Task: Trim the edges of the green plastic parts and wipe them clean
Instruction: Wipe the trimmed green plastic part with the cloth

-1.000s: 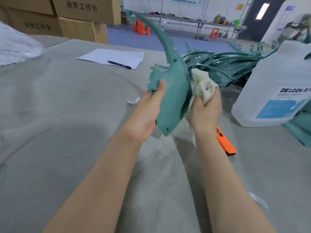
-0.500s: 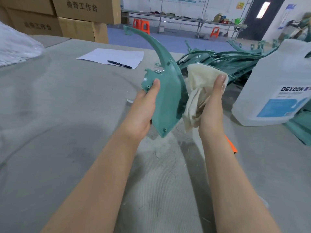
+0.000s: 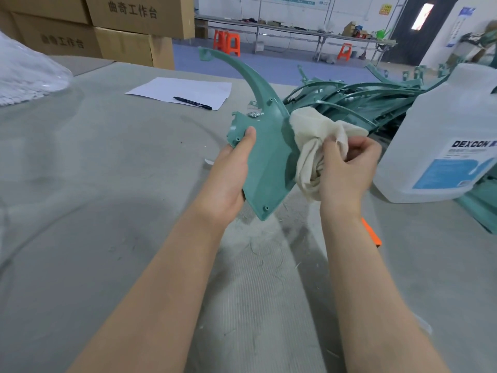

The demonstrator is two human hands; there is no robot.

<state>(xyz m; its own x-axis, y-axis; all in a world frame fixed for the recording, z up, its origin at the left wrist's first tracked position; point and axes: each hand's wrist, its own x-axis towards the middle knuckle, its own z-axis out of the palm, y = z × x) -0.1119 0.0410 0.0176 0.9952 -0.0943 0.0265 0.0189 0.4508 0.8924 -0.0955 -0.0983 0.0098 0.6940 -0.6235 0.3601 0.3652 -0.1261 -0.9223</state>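
**Green part held up and met by a cloth at its right edge**

The grey, felt-like surface [image 3: 80, 184] carries a good deal. Far back lies a sheet of paper [image 3: 188, 88] with a black pen [image 3: 192, 103] on it. To the right is a tangled pile of green parts [image 3: 349, 103], and just beside that a big white jug [image 3: 443, 130] marked DEXCON. Cardboard boxes [image 3: 134, 20] are stacked behind the left end. An orange tool [image 3: 372, 234] lies on the surface under the right forearm, which hides most of it; it may be a cutter, but I cannot tell.

The green plastic part [image 3: 269, 157] is up off the surface, between the two hands and in front of the pile. It is a matt teal moulding, broad and flat in the lower half with small screw bosses. It has a lugged corner at the left and thins into a long curved horn.

The left hand [image 3: 228, 181] grips the broad half from the left, its thumb laid flat on the face near the lug. The right hand [image 3: 347, 170] has its fingers curled round a bunched cream cloth [image 3: 312, 146], which touches the part's right edge.

The long axis runs from the pointed lower corner, nearest the person, up and away. The horn sweeps leftward, its tip toward the boxes.
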